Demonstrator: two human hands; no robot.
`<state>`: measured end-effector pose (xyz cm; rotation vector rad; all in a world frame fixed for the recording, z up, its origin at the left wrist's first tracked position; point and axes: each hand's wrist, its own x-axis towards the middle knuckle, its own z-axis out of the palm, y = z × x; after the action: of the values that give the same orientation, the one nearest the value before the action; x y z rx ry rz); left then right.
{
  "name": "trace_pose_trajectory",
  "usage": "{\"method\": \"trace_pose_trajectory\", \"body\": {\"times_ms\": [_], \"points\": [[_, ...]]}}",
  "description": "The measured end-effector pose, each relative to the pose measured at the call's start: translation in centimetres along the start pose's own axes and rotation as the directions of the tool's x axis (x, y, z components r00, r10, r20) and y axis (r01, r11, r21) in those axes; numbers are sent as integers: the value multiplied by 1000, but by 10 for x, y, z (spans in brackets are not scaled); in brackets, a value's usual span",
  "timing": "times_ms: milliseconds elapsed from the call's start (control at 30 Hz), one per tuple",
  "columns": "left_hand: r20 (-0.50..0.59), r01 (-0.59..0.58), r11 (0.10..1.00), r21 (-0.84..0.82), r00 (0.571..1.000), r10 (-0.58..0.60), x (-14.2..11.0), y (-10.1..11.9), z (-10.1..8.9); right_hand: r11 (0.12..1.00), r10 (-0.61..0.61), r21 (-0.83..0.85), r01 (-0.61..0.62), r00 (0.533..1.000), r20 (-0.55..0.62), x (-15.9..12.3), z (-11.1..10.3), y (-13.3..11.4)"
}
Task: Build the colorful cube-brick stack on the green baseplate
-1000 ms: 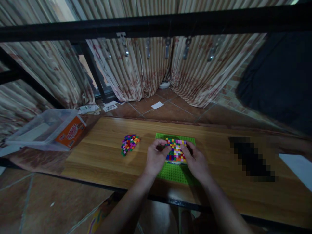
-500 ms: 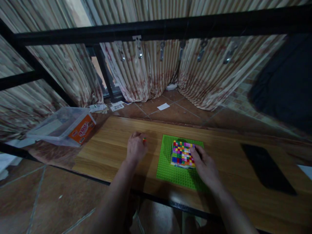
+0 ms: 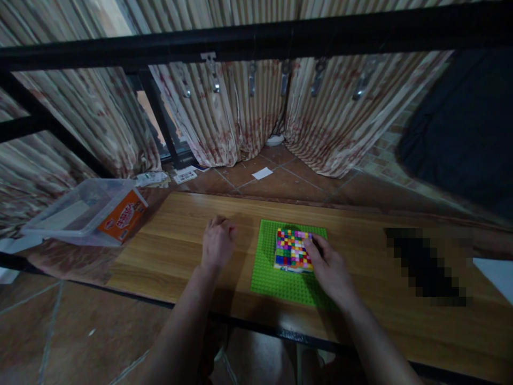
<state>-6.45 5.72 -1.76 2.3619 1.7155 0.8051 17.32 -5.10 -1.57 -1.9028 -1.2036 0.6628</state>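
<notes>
A square green baseplate (image 3: 269, 275) lies on the wooden table (image 3: 168, 251). On its far half sits a flat block of small multicoloured bricks (image 3: 291, 247). My right hand (image 3: 327, 266) rests against the block's right edge, with fingers and thumb closed on its side. To the left of the plate, my left hand (image 3: 217, 243) is on the table with its fingers curled under. It covers the spot where the loose coloured bricks lay. Whatever is in its fingers is hidden.
A clear plastic box with an orange label (image 3: 90, 212) stands off the table's left end. A dark blurred object (image 3: 425, 267) and a white sheet (image 3: 495, 272) lie on the right. A black metal bar (image 3: 256, 43) crosses overhead, with curtains and tiled floor behind.
My left hand left the brick block and went left to the loose brick pile, where it now sits curled. My right hand stayed on the block's right side.
</notes>
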Motion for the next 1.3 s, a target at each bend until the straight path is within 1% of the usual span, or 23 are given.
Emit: {"method": "trace_pose_trajectory", "body": {"times_ms": [67, 133, 200, 233, 267, 333, 400, 500, 633, 733, 867, 1033, 1167, 1300], "points": [[-28, -2, 989, -145, 1000, -2, -3, 9, -1, 1000, -4, 6, 4, 1000, -4, 0, 0, 0], [-5, -2, 937, -350, 1000, 0, -9, 21, 0, 1000, -18, 12, 18, 1000, -6, 0, 0, 1], [49, -2, 831, -557, 998, 35, -17, 34, 4, 999, -31, 8, 31, 999, -9, 0, 1, 1], [77, 5, 774, -634, 995, 57, -22, 41, 5, 999, -34, 6, 34, 999, -12, 1, 1, 2], [107, 17, 727, -686, 991, 78, -26, 47, 7, 999, -35, 8, 36, 999, -14, 1, 1, 2], [147, 30, 667, -745, 982, 120, -32, 57, 10, 999, -38, 16, 38, 999, -16, 1, 1, 2], [166, 39, 631, -775, 975, 144, -34, 63, 12, 999, -41, 24, 42, 999, -19, 1, 1, 2], [172, 58, 593, -803, 976, 137, -32, 67, 15, 999, -39, 21, 39, 999, -23, 1, 1, 1], [174, 82, 577, -813, 979, 107, -30, 66, 18, 999, -37, 17, 37, 999, -19, 1, 1, 1], [174, 79, 598, -798, 980, 102, -30, 65, 18, 999, -37, 13, 38, 999, -17, 1, 1, 1], [173, 55, 631, -774, 977, 127, -30, 66, 15, 999, -34, 10, 34, 999, -22, 0, 1, 0], [142, 7, 668, -744, 979, 148, -30, 69, 14, 998, -50, 34, 51, 998, -33, 0, 1, 1], [130, -28, 703, -710, 977, 169, -31, 71, 14, 999, -40, 24, 41, 999, -27, 0, 2, 1], [130, -45, 718, -695, 974, 188, -31, 71, 13, 999, -44, 8, 45, 999, -26, 0, 2, 1]]}}
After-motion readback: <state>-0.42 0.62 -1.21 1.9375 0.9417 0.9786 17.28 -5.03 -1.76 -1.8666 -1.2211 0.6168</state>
